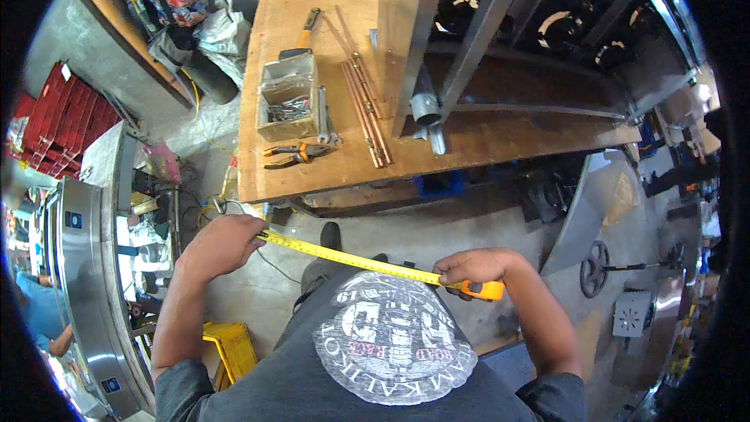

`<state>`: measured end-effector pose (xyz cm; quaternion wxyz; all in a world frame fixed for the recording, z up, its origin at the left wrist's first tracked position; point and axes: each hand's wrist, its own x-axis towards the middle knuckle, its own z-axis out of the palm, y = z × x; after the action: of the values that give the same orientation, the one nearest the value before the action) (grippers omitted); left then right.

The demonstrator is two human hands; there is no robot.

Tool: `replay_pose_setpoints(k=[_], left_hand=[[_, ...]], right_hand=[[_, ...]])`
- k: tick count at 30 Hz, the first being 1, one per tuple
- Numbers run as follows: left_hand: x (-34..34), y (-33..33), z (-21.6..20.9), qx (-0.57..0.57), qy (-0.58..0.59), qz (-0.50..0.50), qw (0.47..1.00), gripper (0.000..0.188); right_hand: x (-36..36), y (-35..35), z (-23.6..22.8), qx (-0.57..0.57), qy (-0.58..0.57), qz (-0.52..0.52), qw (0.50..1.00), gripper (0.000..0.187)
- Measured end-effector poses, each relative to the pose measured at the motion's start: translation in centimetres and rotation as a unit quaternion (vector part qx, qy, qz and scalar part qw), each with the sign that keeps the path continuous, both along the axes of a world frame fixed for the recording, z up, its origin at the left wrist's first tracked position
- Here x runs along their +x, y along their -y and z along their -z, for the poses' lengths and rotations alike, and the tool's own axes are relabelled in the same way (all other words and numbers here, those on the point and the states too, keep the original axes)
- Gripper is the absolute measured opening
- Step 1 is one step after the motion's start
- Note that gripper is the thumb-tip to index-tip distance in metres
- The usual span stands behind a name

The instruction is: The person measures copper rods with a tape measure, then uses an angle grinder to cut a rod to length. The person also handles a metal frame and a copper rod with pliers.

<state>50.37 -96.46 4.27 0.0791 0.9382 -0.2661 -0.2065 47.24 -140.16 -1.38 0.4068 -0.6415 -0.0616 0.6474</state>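
Tape measure (486, 291), middle of the frame, drawn out level with the wearer's waist, short of the bench. Case orange and black, rounded; blade (351, 255) thin yellow metal with dark markings, taut, sloping down to the right. Left hand (223, 246) pinches the blade's free end, fingers nearly together. Right hand (475, 267) is closed over the case, thumb side near the blade's mouth. Behind the blade: dark cotton shirt (391, 344), pale round print, cracked-looking.

Bench (500, 134) at upper centre: brown wood, scuffed, straight front edge bowed by the lens. On its left part, a cloudy plastic bin (291, 131) of small metal pieces; hammer (308, 30) behind it, steel wrenches (323, 113) beside it, orange-and-black pliers (297, 155) in front. Slim copper pipes (367, 113) lie just right. Grey metal frame (476, 39) fills the upper right.

Room: concrete floor, red stack (70, 121) and steel cabinet (82, 266) at left, yellow stand (234, 348) lower left, black wheel (595, 268) at right.

Blade's tip hidden by left fingers; case partly covered. Person in blue (48, 309) at far left, cut off by the dark rim. Clutter along the right rim too blurred to sort.
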Motion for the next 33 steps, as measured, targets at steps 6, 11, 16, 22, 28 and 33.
replay_pose_setpoints(k=[6,11,16,22,28,33], left_hand=[[0.4,1.1,0.1,-0.039,0.061,-0.043,0.996,0.032],[1.9,4.6,-0.7,-0.080,0.052,0.065,0.993,0.038],[2.2,10.4,-0.1,-0.171,-0.036,0.117,0.978,0.038],[2.6,11.6,0.0,-0.201,0.001,0.124,0.972,0.035],[2.7,11.9,-0.1,-0.192,0.029,0.126,0.973,0.032],[2.5,12.0,-0.3,-0.167,0.048,0.138,0.975,0.030]], right_hand=[[1.0,-0.1,-1.1,-0.037,-0.030,0.030,0.998,0.028],[3.1,-0.9,-2.9,-0.027,0.010,0.011,1.000,0.030],[5.2,-2.3,-5.1,-0.041,0.029,-0.009,0.999,0.033],[5.7,-2.3,-5.9,-0.036,0.053,0.000,0.998,0.030],[5.5,-2.1,-5.7,-0.034,0.031,0.017,0.999,0.034],[5.4,-2.3,-5.8,-0.025,0.032,0.011,0.999,0.035]])
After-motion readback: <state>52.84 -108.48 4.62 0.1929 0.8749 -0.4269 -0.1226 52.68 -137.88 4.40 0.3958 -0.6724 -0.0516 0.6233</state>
